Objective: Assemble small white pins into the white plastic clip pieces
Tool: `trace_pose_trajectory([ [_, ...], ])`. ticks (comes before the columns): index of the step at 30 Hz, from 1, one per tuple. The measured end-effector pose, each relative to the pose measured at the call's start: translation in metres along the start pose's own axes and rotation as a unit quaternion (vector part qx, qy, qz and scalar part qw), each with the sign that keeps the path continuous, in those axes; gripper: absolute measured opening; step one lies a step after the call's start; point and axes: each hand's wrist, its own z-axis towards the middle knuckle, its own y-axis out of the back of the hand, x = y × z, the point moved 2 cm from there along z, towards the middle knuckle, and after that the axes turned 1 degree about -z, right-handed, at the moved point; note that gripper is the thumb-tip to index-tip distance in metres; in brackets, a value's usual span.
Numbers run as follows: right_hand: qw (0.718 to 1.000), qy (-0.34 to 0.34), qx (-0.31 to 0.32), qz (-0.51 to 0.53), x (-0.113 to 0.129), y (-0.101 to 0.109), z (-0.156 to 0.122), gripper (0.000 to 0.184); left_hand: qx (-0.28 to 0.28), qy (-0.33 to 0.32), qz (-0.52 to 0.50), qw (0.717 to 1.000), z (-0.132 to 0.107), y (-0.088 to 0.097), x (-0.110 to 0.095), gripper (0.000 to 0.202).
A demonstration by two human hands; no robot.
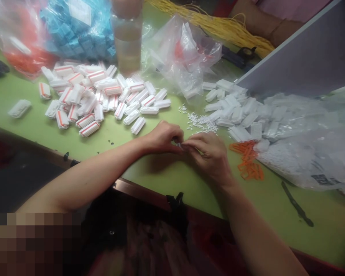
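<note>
Tabletop (276, 211), green, spans the view. At its right lies a clear plastic bag (310, 153) of white parts; at left, a heap of white blocks (113, 91), many orange-striped. Between them, the left hand (166, 136) and right hand (208, 153) meet. The left is clamped on a small piece (178, 145), mostly hidden; whether the right grips it too, I cannot tell. Beyond lie tiny white pins (201, 122).
</note>
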Motion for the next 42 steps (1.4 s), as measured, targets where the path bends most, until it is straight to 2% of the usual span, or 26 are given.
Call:
trace_pose_trajectory([
  [4,0.999,0.021,-0.002,-0.041,0.003,0.001,0.000,0.018,0.003,0.004,0.002,1.000,0.000,0.001,-0.001,0.028],
  [10,0.996,0.000,0.081,-0.039,0.002,0.007,-0.002,0.023,0.005,0.005,-0.019,1.000,0.000,0.000,-0.001,0.027],
  [14,0.995,-0.008,0.103,0.011,-0.002,0.010,-0.003,0.023,0.006,0.007,-0.019,1.000,0.000,0.001,-0.001,0.024],
  [16,0.993,-0.045,0.086,0.074,-0.007,0.014,-0.003,0.024,0.007,0.011,-0.013,1.000,0.000,0.002,-0.002,0.024],
  [18,0.986,-0.112,0.040,0.114,-0.015,0.019,-0.003,0.023,0.010,0.014,-0.010,1.000,0.000,0.003,-0.003,0.024],
  [21,0.981,-0.178,0.012,0.082,-0.025,0.021,-0.005,0.020,0.019,0.014,-0.015,1.000,0.000,0.003,-0.004,0.023],
  [25,0.986,-0.150,0.067,-0.026,-0.029,0.012,-0.005,0.017,0.015,0.017,-0.015,1.000,0.000,0.003,-0.004,0.024],
  [28,0.984,-0.141,0.081,-0.074,-0.027,0.005,-0.003,0.015,0.012,0.016,-0.017,1.000,0.000,0.003,-0.003,0.023],
  [32,0.985,-0.127,0.104,-0.053,-0.025,0.001,-0.002,0.017,0.013,0.016,-0.017,1.000,-0.001,0.003,-0.003,0.022],
  [37,0.992,-0.095,0.072,-0.048,-0.027,0.002,-0.002,0.024,0.019,0.014,-0.007,1.000,-0.001,0.004,-0.004,0.023],
  [42,0.986,-0.155,0.062,-0.007,-0.029,0.011,-0.003,0.025,0.034,0.018,0.010,0.999,-0.002,0.004,-0.006,0.024],
])
